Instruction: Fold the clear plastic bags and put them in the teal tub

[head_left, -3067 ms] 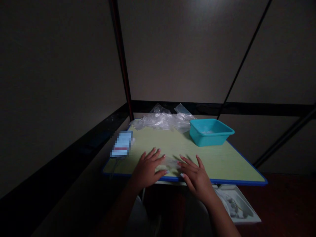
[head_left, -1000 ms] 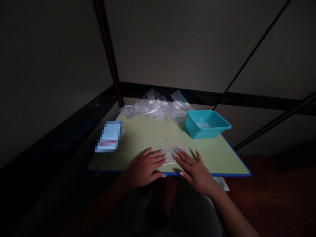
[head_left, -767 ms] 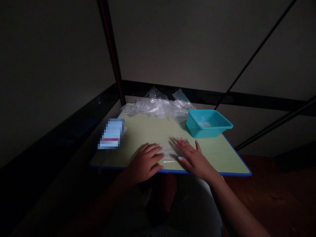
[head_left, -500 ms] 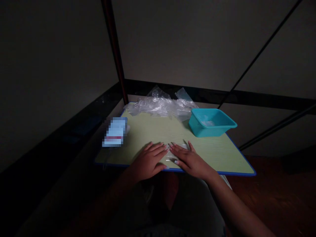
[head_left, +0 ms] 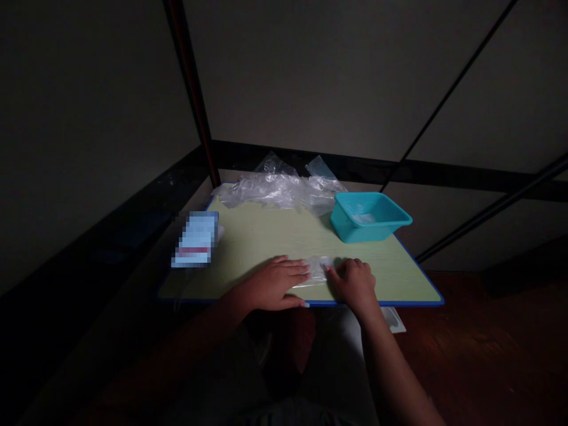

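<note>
A small clear plastic bag (head_left: 317, 271) lies flat near the front edge of the light green table (head_left: 266, 236). My left hand (head_left: 270, 284) lies flat on the table with fingers stretched out, its fingertips on the bag's left end. My right hand (head_left: 355, 281) rests on the bag's right end with fingers curled and pinched at the plastic.
A teal plastic tub (head_left: 368, 216) stands at the table's right rear. A heap of crumpled clear plastic bags (head_left: 279, 189) lies along the back edge. A blurred phone-like object (head_left: 196, 239) sits at the left edge. A dark pole (head_left: 190, 89) rises behind; the room is dim.
My right hand has slid from beside my left hand to the bag's right end and curled its fingers. My left hand stays flat on the bag. The view shifted slightly.
</note>
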Demonstrator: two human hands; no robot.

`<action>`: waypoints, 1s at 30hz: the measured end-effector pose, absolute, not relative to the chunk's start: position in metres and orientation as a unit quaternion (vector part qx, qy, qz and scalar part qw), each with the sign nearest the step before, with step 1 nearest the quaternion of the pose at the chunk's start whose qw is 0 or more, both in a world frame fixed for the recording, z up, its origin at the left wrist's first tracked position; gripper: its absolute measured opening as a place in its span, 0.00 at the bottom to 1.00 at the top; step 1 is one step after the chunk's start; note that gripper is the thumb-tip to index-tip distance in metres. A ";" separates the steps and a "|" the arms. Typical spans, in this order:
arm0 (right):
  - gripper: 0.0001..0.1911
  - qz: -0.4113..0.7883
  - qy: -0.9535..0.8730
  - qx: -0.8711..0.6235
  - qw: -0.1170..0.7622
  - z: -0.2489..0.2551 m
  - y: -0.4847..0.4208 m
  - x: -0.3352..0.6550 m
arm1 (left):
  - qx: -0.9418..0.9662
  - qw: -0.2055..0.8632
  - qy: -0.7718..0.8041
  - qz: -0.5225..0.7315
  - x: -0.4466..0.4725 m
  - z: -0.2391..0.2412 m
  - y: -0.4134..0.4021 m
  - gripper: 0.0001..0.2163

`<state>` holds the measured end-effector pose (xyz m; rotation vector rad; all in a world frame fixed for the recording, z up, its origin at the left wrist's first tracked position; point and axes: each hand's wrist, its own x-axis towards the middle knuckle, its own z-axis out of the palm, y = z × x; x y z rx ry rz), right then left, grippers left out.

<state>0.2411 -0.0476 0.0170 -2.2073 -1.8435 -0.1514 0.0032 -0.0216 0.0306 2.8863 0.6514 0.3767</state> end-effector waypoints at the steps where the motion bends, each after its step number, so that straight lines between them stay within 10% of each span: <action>1: 0.19 -0.058 -0.633 -0.760 0.138 0.016 -0.048 0.238 | 0.964 0.085 0.219 0.127 0.003 0.029 -0.022 0.27; 17: 0.26 0.218 -0.581 -0.631 0.465 0.016 -0.043 0.230 | 0.965 0.058 0.225 0.125 0.006 0.033 -0.029 0.27; 30: 0.23 0.069 -0.665 -0.681 0.298 0.015 -0.057 0.202 | 0.966 0.045 0.218 0.131 0.006 0.032 -0.029 0.26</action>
